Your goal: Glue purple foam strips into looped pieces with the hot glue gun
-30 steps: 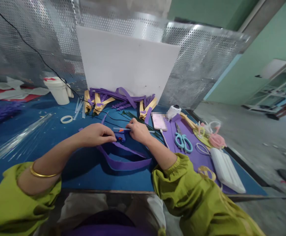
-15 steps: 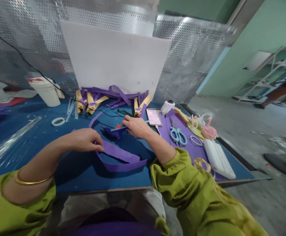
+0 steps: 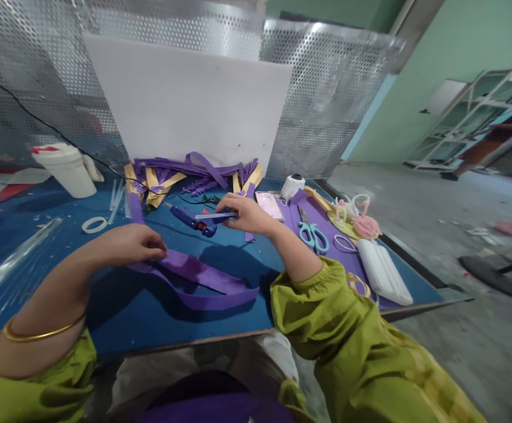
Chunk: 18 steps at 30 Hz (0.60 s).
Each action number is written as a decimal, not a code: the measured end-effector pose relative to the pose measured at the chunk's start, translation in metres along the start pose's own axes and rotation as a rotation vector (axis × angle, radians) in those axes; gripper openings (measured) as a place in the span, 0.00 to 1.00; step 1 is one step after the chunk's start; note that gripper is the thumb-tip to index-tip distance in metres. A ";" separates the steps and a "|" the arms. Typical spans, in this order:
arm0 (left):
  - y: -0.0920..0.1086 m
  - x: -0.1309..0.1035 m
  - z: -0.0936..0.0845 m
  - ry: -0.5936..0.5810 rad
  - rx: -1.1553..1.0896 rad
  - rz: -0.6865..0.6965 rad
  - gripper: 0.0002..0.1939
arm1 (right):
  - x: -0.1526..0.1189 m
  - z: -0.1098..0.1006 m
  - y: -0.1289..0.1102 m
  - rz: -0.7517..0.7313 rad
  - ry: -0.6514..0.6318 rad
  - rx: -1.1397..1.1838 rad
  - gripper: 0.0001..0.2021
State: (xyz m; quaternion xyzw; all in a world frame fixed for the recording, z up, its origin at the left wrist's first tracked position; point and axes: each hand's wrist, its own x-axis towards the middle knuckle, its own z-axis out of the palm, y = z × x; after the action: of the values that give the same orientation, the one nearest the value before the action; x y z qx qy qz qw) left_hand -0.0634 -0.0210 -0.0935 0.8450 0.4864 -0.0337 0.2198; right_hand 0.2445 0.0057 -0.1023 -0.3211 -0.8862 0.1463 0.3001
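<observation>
A long purple strip of ribbon or felt [image 3: 214,301] lies looped on the blue table, its near end pinched in the fingertips of my left hand [image 3: 128,244]. My right hand [image 3: 249,214] is closed around the handle of a blue glue gun [image 3: 189,218], whose nozzle points away to the left. A pale translucent glue stick [image 3: 209,216] shows along the gun, partly hidden by my fingers. The gun is lifted above the table and apart from the strip. An orange trigger shows beside my fingers.
At the back lie purple flower bunches in tan wrap [image 3: 157,188]. Right are a phone [image 3: 269,205], blue-handled scissors [image 3: 313,236] and a white pack [image 3: 384,271]. Left are a tape roll [image 3: 94,225], loose glue sticks [image 3: 115,201] and a white cup [image 3: 68,170]. A person [image 3: 494,138] stands far right.
The glue gun has turned and risen in my right hand, showing more of its body. My left hand keeps hold of the strip. The whole view has shifted slightly.
</observation>
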 end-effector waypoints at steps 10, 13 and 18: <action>0.039 0.015 0.026 0.612 -1.126 0.247 0.18 | 0.007 0.043 -0.055 0.354 0.101 1.041 0.18; 0.051 0.015 0.031 0.571 -1.305 0.287 0.16 | 0.007 0.052 -0.063 0.379 0.104 1.150 0.17; 0.057 0.019 0.037 0.666 -1.474 0.234 0.15 | 0.007 0.062 -0.066 0.406 0.138 1.211 0.15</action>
State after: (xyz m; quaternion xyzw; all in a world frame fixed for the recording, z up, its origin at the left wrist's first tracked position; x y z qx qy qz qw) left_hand 0.0000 -0.0450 -0.1129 0.4945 0.3319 0.5708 0.5652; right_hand 0.1702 -0.0436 -0.1176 -0.2647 -0.5468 0.6539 0.4510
